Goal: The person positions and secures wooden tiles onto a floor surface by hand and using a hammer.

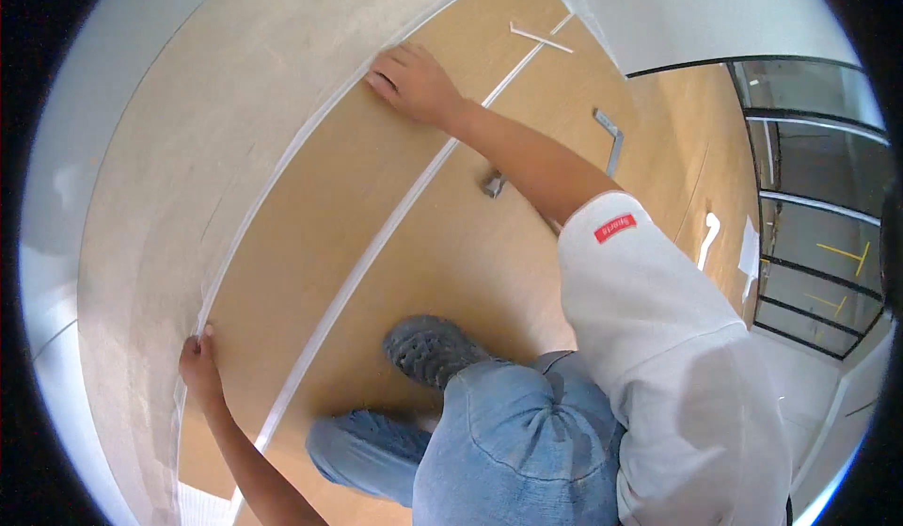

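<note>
A long white strip (268,201) runs along the edge where brown boarding (301,211) meets a pale, smooth surface. At the lower left, my left hand (199,364) pinches this strip between thumb and fingertips. My right hand (412,82) is farther up the same edge, its fingers bent together over the strip; the fingertips are partly hidden. A second white strip (376,244) crosses the boarding, passing under my right forearm. Beside that forearm lies a hammer (493,184), its handle mostly covered by the arm.
A grey L-shaped tool (613,138) lies right of the hammer. Farther off is a thin white angled piece (541,39). A white curved piece (708,241) and a white sheet (749,248) lie at right, near a black-framed glass partition (818,206). My shoe (428,349) rests on the boarding.
</note>
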`<state>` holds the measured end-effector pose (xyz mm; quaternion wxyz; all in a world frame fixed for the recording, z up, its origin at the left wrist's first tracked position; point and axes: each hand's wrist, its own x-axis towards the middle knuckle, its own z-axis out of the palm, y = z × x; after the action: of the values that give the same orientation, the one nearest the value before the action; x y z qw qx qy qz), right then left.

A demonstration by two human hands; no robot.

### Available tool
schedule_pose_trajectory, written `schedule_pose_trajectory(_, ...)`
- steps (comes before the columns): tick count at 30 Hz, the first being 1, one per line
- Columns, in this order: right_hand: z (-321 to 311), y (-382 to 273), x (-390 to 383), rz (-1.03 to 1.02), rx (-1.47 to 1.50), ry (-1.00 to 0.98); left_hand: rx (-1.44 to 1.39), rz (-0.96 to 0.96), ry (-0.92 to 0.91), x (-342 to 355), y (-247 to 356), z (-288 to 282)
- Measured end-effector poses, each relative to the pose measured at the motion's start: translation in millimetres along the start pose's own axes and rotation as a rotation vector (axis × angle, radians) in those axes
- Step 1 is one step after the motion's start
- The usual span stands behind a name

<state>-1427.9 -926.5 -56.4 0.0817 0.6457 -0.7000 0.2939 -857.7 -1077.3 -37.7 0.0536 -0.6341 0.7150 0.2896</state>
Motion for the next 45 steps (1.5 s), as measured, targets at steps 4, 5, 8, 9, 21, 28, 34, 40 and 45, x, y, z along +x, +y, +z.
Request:
schedule_pose_trajectory(4,-58.1,55.7,-62.8,0.26,-0.225,-0.059,-0.264,0.204,0.54,-28.7,4.3,-10.5)
schedule_pose_trajectory(5,-77.5,88.2,-82.7,0.332,-0.326,-0.091,-0.297,0.206,0.547,-42.6,24.4,-19.9)
schedule_pose_trajectory(8,-108.9,156.3,-91.6,0.716,-0.507,-0.223,-0.139,0.405,0.469,-60.7,5.3,-4.0)
schedule_pose_trajectory(9,-116.7,172.8,-90.8,0.669,-0.597,-0.337,0.048,0.573,0.392,-65.8,-3.8,6.7)
schedule_pose_trajectory(21,-144.3,196.8,-94.3,0.403,-0.814,-0.65,0.209,0.454,0.018,-125.0,41.6,66.7)
schedule_pose_trajectory(28,-181.7,106.8,-215.3,0.683,-0.638,-0.582,0.563,0.279,-0.111,-112.3,78.7,68.4)
schedule_pose_trajectory(34,-168.2,100.7,-234.7,0.708,-0.475,-0.261,0.509,0.732,-0.105,-86.1,171.2,100.4)
schedule_pose_trajectory(40,-105.6,140.2,-127.4,1.044,-0.186,-0.241,0.485,0.983,-0.056,-84.4,280.4,155.1)
schedule_pose_trajectory(45,-78.8,96.3,-50.6,1.39,0.533,0.218,0.403,1.082,-0.02,-79.9,309.9,176.4)
